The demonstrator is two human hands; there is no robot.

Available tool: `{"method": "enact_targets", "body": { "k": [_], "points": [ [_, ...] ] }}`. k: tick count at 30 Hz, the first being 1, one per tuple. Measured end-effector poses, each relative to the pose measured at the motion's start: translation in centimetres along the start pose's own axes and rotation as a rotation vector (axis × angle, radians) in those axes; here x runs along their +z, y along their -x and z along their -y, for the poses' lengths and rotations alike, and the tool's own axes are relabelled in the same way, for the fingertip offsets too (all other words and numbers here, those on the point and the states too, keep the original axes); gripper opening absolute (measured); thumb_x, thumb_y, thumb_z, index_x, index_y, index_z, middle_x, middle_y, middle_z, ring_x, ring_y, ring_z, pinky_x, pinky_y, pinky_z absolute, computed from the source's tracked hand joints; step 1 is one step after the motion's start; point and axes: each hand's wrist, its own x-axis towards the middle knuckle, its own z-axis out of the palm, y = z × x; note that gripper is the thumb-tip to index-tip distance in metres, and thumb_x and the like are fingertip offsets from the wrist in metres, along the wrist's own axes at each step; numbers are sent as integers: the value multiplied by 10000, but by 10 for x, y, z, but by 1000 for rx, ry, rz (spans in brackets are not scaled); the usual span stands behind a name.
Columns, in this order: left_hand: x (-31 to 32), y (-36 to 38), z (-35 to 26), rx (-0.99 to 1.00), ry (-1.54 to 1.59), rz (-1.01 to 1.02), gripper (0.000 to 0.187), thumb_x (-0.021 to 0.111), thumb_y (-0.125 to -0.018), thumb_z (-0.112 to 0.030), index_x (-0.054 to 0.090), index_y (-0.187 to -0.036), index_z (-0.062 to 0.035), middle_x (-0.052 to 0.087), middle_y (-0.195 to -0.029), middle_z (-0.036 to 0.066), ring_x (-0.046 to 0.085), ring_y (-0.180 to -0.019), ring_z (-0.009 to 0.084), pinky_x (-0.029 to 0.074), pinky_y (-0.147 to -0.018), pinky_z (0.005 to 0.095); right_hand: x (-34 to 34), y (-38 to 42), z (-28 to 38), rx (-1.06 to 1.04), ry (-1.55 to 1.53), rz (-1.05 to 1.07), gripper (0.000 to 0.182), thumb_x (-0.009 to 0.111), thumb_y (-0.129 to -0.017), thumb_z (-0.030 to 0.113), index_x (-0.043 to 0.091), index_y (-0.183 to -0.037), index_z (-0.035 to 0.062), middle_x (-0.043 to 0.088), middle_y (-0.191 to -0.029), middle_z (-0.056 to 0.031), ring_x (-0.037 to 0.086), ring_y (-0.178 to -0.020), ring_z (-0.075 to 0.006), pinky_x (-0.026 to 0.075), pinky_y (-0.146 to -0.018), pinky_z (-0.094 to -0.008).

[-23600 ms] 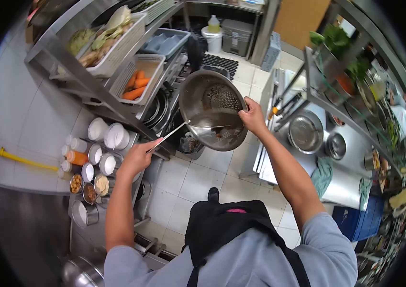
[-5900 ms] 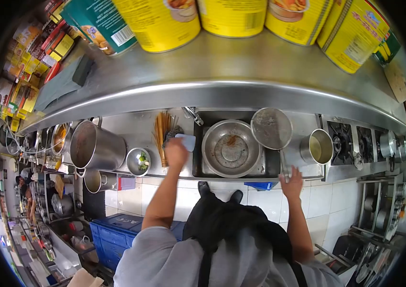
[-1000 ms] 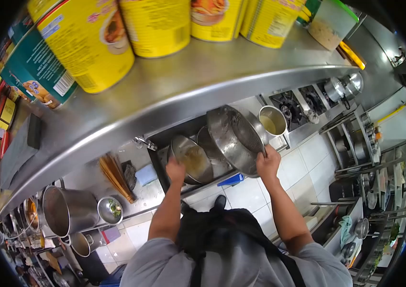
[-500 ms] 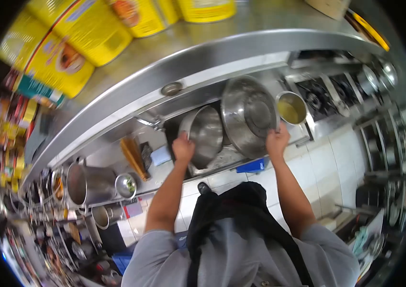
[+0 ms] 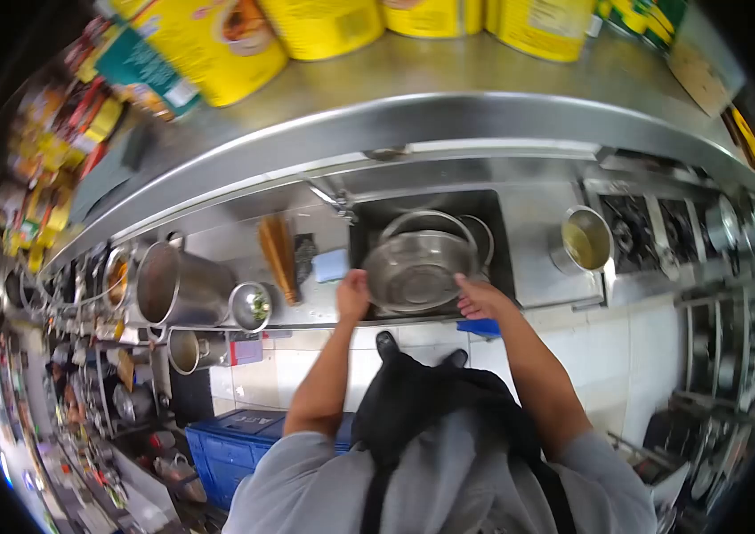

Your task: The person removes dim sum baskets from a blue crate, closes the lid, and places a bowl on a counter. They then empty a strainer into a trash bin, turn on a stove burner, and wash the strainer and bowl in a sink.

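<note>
A wide metal bowl (image 5: 422,283) sits low over the sink (image 5: 504,258), tilted so that its inside faces me. My left hand (image 5: 353,296) is closed at the bowl's left rim. On the opposite side, my right hand (image 5: 481,300) pinches the right rim, thumb uppermost and the other fingers partly curled below. Behind this bowl the curved rim of another metal vessel (image 5: 429,214) shows, most of it hidden. A further round rim stands at its right.
A faucet (image 5: 335,199) reaches over the sink's left end. Left of it lie a light-blue sponge (image 5: 330,265), a wooden bundle (image 5: 278,254), a small bowl (image 5: 250,306) and a large pot (image 5: 186,287). A pot of yellowish liquid (image 5: 585,240) stands right, near the stove (image 5: 631,227). A shelf edge (image 5: 448,116) runs above.
The two bowls, held apart before with one in each hand, are now together over the sink. My right hand has come inward to the left, and my view has shifted.
</note>
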Motion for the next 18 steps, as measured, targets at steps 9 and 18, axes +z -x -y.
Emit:
{"method": "enact_targets", "body": {
  "k": [9, 18],
  "points": [
    [-69, 30, 20, -47, 81, 122, 136, 542, -953, 1, 660, -1019, 14, 695, -829, 88, 669, -742, 144, 544, -688, 287, -5, -19, -26, -63, 1733, -956, 505, 567, -949, 362, 629, -1351, 63, 580, -1413, -129, 375, -1418, -345, 255, -1112, -590],
    [-99, 45, 1, -10, 54, 310, 206, 553, -907, 41, 673, -1070, -1, 722, -913, 136, 720, -833, 238, 575, -740, 336, -44, -107, -25, -37, 1476, -599, 338, 586, -967, 301, 718, -1228, 132, 685, -1294, -76, 679, -1159, -244, 551, -864, -478]
  ]
}}
